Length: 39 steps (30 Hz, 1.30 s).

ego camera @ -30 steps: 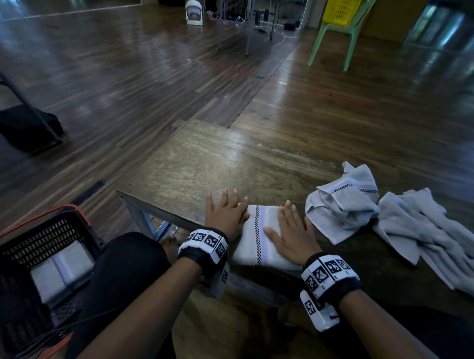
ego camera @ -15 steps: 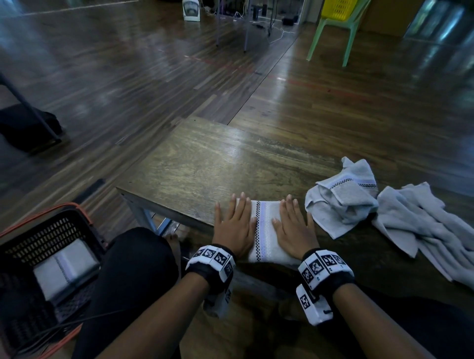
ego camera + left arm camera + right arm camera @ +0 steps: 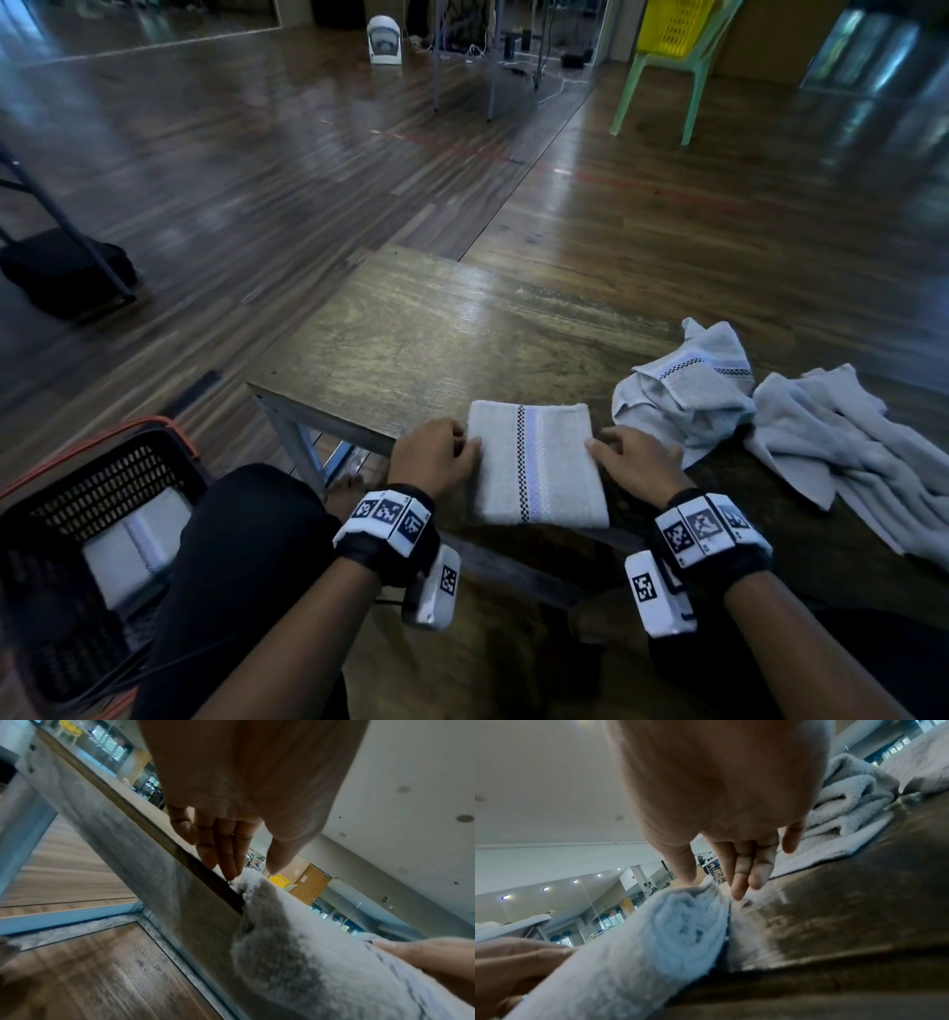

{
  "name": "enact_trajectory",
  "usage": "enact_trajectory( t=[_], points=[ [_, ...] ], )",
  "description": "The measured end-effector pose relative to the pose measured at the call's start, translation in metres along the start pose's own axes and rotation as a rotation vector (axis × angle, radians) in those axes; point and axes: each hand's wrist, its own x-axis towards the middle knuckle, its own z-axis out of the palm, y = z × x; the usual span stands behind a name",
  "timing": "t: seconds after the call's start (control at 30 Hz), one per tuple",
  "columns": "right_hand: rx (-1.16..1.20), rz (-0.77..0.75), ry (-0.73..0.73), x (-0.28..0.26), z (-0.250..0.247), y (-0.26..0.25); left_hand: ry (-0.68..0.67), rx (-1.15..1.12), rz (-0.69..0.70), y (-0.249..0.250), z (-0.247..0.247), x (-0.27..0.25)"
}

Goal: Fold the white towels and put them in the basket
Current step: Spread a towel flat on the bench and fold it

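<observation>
A folded white towel with a checked stripe lies at the near edge of the wooden table. My left hand holds its left end, thumb on top and fingers down at the edge; the left wrist view shows the same over the towel. My right hand pinches the right end the same way, thumb on the towel. Two crumpled towels lie to the right. The black basket on the floor at my left holds one folded towel.
My knee is between the basket and the table. A black bag sits on the floor at the far left. A green chair and a white fan stand far back. Bare tabletop lies beyond the folded towel.
Both hands were pressing flat on top of the folded towel. They have slid apart to its left and right ends and now take hold of the edges.
</observation>
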Motion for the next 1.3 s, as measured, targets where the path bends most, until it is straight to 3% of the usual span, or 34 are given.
enact_trajectory(
  t=[0.17,0.33,0.47,0.7,0.87,1.1,1.3],
  points=[
    [0.091,0.029,-0.048,-0.003,0.002,-0.004,-0.018,0.057,-0.025,0.006,0.000,-0.005],
    [0.303,0.055,-0.074,0.002,0.004,-0.006,-0.133,-0.067,-0.108,0.010,0.000,-0.004],
    [0.428,0.087,-0.109,0.002,0.003,-0.013,-0.190,-0.271,-0.162,0.009,0.005,0.003],
    [0.702,0.128,-0.151,0.002,0.002,-0.016,-0.095,-0.595,-0.212,0.018,0.001,0.000],
    [0.942,0.281,-0.217,-0.005,0.003,-0.011,-0.211,-0.883,-0.285,0.012,0.002,0.005],
    [0.964,0.304,-0.261,-0.018,0.001,-0.003,-0.445,-1.081,-0.292,0.012,-0.011,-0.012],
    [0.903,0.240,-0.182,-0.050,-0.005,-0.010,-0.521,-1.163,-0.270,0.006,-0.018,-0.038]
  ],
)
